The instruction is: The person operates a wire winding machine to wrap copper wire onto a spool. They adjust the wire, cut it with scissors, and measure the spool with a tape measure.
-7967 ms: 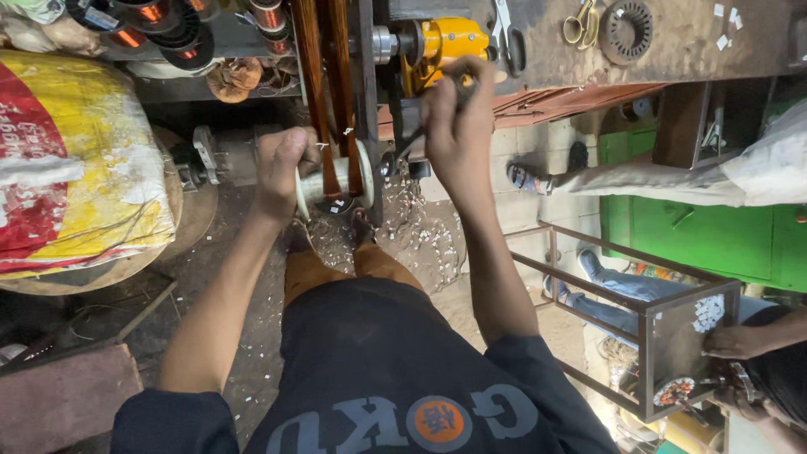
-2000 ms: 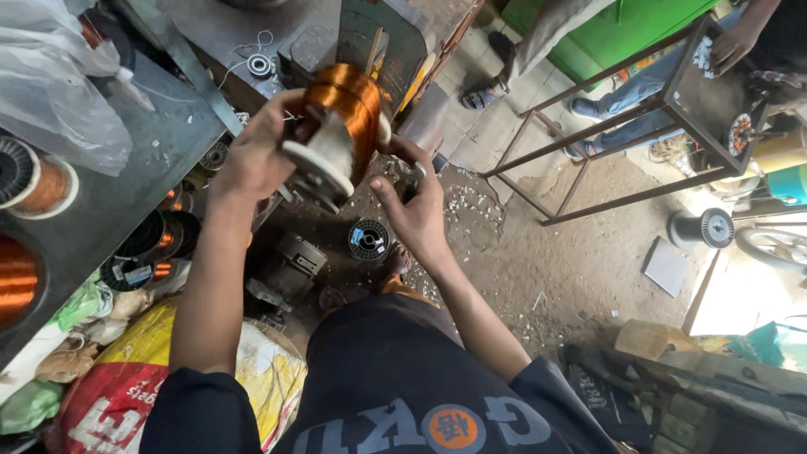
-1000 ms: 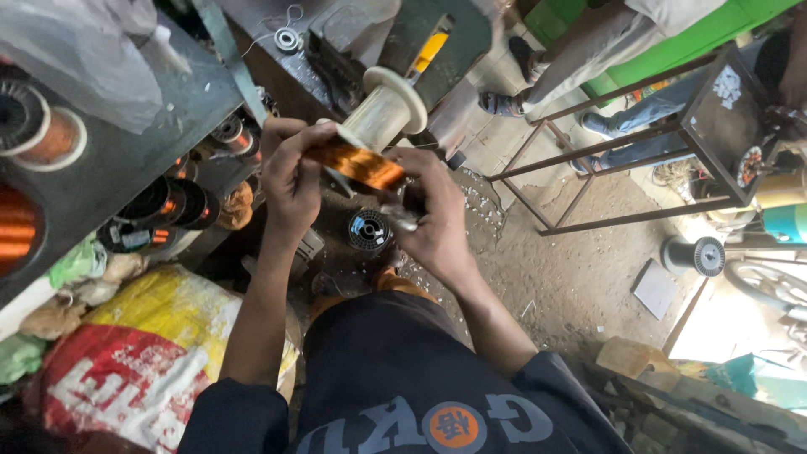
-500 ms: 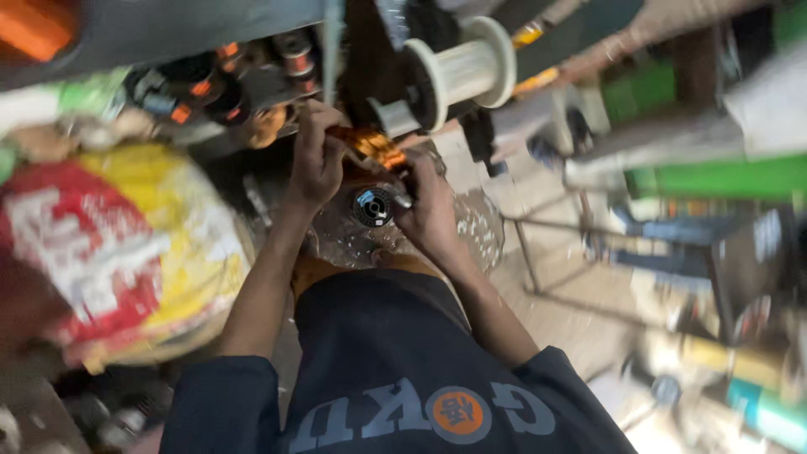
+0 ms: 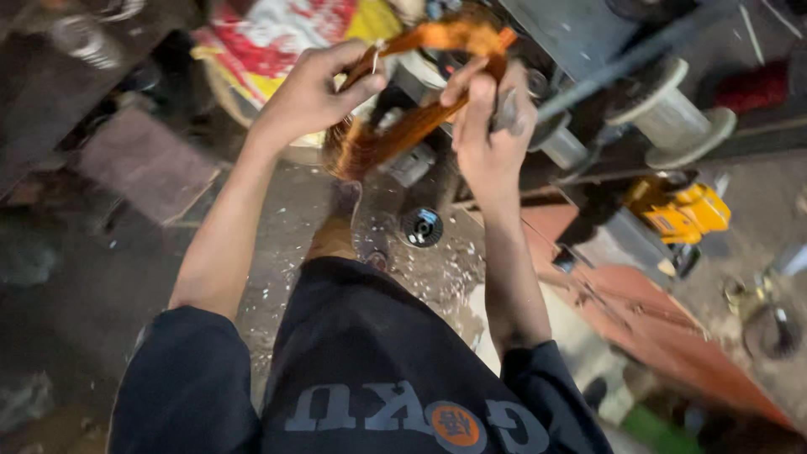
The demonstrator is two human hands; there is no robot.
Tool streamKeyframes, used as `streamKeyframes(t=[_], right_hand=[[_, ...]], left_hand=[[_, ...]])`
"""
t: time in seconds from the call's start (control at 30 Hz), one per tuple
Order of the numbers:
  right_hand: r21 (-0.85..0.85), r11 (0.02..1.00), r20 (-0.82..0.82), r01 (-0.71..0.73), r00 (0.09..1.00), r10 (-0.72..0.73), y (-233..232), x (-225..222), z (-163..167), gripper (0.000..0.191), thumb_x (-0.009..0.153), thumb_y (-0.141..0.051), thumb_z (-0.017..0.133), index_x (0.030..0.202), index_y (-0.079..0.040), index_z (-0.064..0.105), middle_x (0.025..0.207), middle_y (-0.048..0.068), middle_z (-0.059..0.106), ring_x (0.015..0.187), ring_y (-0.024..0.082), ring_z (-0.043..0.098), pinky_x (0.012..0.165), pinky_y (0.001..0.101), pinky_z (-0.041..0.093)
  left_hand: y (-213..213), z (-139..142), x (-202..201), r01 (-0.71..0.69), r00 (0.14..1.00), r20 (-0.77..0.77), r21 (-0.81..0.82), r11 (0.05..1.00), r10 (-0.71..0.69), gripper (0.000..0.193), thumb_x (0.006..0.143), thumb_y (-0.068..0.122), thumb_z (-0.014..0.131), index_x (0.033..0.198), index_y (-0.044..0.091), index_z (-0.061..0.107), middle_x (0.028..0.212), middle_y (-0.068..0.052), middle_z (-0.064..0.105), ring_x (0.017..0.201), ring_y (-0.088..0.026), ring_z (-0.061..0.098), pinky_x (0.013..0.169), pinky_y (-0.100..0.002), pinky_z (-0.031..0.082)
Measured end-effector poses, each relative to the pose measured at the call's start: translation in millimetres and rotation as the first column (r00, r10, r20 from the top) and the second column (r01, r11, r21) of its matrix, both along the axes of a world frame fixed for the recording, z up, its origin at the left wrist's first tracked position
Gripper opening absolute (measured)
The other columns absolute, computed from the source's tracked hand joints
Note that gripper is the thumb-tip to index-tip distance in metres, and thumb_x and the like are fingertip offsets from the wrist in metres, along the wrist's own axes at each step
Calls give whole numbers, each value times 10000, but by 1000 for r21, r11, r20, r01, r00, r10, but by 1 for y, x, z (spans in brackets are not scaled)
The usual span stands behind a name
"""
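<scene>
At the upper left of the frame a dark shelf edge (image 5: 92, 50) shows only as a blur, with a flat brownish slab (image 5: 147, 164) on the ground beneath it. Just right of that, the left hand (image 5: 311, 92) is raised, thumb and fingers pinched shut on one side of a loop of copper wire (image 5: 403, 126). The coil hangs in the upper middle, stretched between both hands, its top strand running along the frame's upper edge in front of a red and yellow sack (image 5: 286, 34). The right hand (image 5: 487, 126) is closed on the loop's other side, fingers wrapped over the strands. Below the coil the littered floor (image 5: 403, 277) lies open between the forearms, with a small dark round part (image 5: 420, 227) on it. Further right the room tightens: a pale empty spool (image 5: 672, 109) on a dark bar, a yellow tool (image 5: 681, 210) under it, and a reddish metal edge (image 5: 672, 336) slanting to the lower right.
</scene>
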State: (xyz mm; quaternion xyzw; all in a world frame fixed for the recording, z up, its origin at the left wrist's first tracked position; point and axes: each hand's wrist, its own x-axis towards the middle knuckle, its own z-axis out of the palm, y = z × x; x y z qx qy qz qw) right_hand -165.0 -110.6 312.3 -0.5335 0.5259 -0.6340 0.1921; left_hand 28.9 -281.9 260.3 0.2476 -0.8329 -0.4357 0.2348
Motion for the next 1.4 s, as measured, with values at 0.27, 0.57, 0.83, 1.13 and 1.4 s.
streamKeyframes(t=[0.27,0.57,0.83,1.13,1.4], right_hand=[[-137,980,226,-148,958,176,-24,26,15,263,1241,-308,508,1236,-47,484,997,142,620,672,171,526,454,261,362],[-228,968,504,-103,838,208,-40,53,-16,225,1165,-311,582,1271,-123,518,785,36,546,441,128,341,428,287,259],[-122,992,698,25,713,68,-74,128,-76,328,1063,-415,596,1135,-95,589,1180,39,684,522,72,348,346,210,231],[669,707,329,-228,944,-7,-45,246,-144,520,1090,-487,507,1222,-51,757,705,-23,505,475,7,316,418,224,234],[-170,288,848,-942,8,529,-56,366,-134,619,1080,-544,548,1428,-35,598,705,-53,522,488,44,329,470,216,266]], left_hand=[[34,-44,149,33,931,-347,392,919,114,236,1047,231,718,1148,24,667,997,-14,692,931,-114,653,851,-297,541],[15,-2,228,75,830,-532,399,914,164,282,1186,240,621,1059,-12,610,840,-40,622,785,-117,620,796,-291,528],[-43,36,251,49,907,-390,471,881,158,295,1135,146,555,863,37,591,723,-1,557,740,-113,603,819,-301,555],[-86,39,258,-244,952,-153,144,959,265,312,1120,231,603,900,20,673,641,-14,624,572,-67,610,526,-264,485],[-71,61,286,-472,755,-392,232,851,526,276,1113,144,627,886,-13,626,660,9,582,559,-79,569,516,-275,459]])
